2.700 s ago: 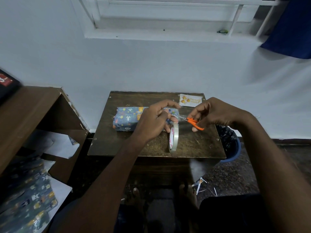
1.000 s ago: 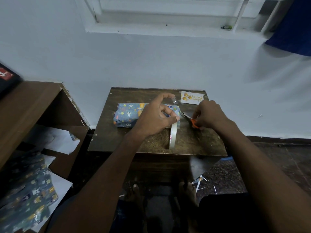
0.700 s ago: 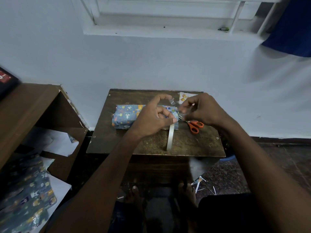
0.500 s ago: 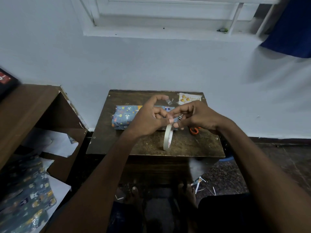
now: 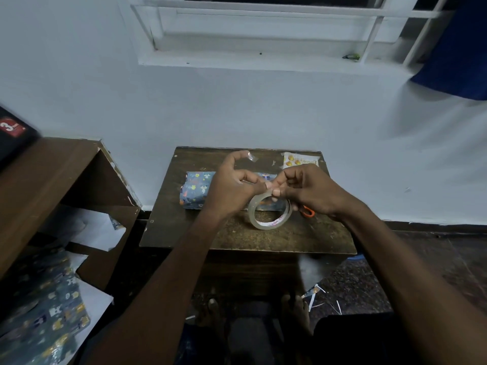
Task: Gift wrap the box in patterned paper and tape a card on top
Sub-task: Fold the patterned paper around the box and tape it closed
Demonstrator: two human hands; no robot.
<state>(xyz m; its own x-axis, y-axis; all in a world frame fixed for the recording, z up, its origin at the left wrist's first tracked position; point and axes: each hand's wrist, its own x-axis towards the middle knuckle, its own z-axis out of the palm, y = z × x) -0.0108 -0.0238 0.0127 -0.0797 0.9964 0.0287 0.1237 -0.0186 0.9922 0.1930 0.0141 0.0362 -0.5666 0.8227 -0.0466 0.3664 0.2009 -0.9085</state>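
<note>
- One wrapped box (image 5: 196,190) lies on the small wooden table (image 5: 237,237), covered in blue paper printed with small animals and flowers; the hands hide its middle part.
- One roll of clear tape (image 5: 270,212) is held above the table in front of the box, its open ring facing the camera; red print runs round its core, too small to read.
- The left hand (image 5: 232,189) pinches the top of the roll with curled fingers, and one small cut piece of tape (image 5: 249,155) sticks to its raised fingertip.
- The right hand (image 5: 307,192) has its fingers curled too, pinching at the roll's top edge just beside the left fingertips.
- One card (image 5: 300,160) lies at the table's far right corner, showing four orange round shapes and yellow lettering I cannot read.
- One pair of scissors (image 5: 307,212) shows only an orange handle under the right hand.
- One dark box (image 5: 14,135) on the left shelf bears a white "3" on red.
- Patterned paper (image 5: 44,312) lies at lower left.
</note>
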